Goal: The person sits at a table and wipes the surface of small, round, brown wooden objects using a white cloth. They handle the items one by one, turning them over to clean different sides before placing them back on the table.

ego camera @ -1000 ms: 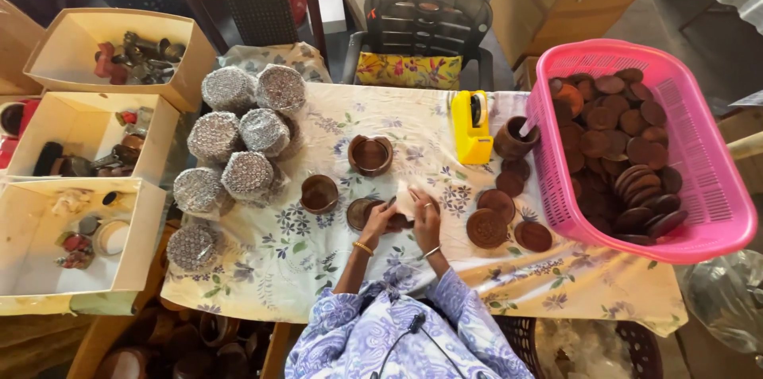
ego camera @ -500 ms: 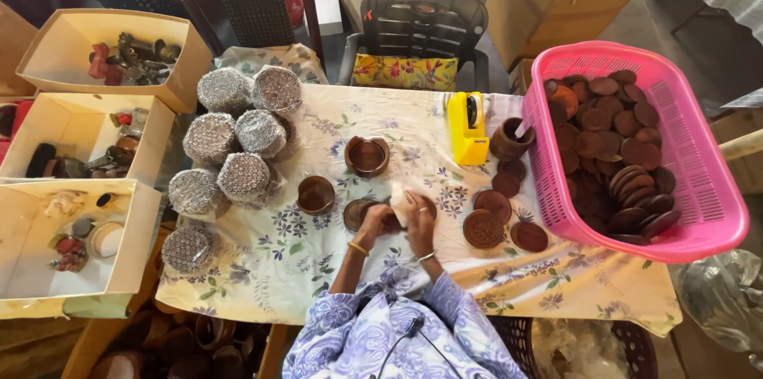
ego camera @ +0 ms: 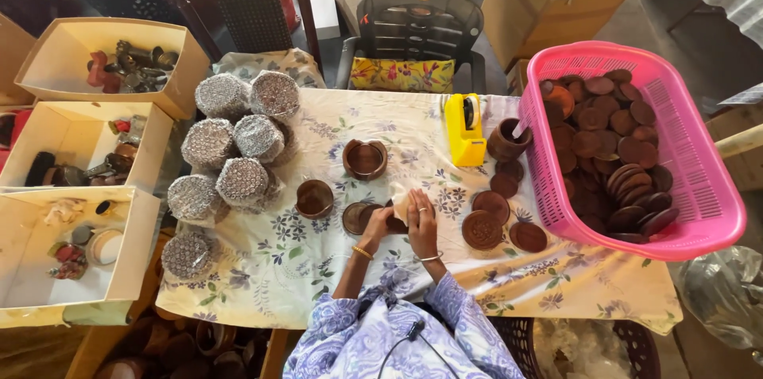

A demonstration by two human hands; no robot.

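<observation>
My left hand (ego camera: 373, 222) and my right hand (ego camera: 421, 220) meet over the flowered tablecloth (ego camera: 318, 268), both closed around a small brown round piece (ego camera: 395, 224) with a pale scrap against it. A brown disc (ego camera: 356, 218) lies just left of my hands. Two open brown round boxes (ego camera: 365, 159) (ego camera: 314, 199) stand beyond it. To my right lie carved brown lids (ego camera: 482, 230) (ego camera: 528, 237) (ego camera: 491, 205).
A pink basket (ego camera: 699, 188) full of brown discs sits at the right. A yellow tape dispenser (ego camera: 463, 129) and a brown pot (ego camera: 509, 139) stand behind. Wrapped round bundles (ego camera: 238, 141) crowd the left. Cardboard boxes (ego camera: 71, 299) with small parts line the left edge; two chairs (ego camera: 417, 25) stand behind.
My hands have drawn closer together over the small brown piece and shifted slightly toward me. Everything else on the table is unchanged.
</observation>
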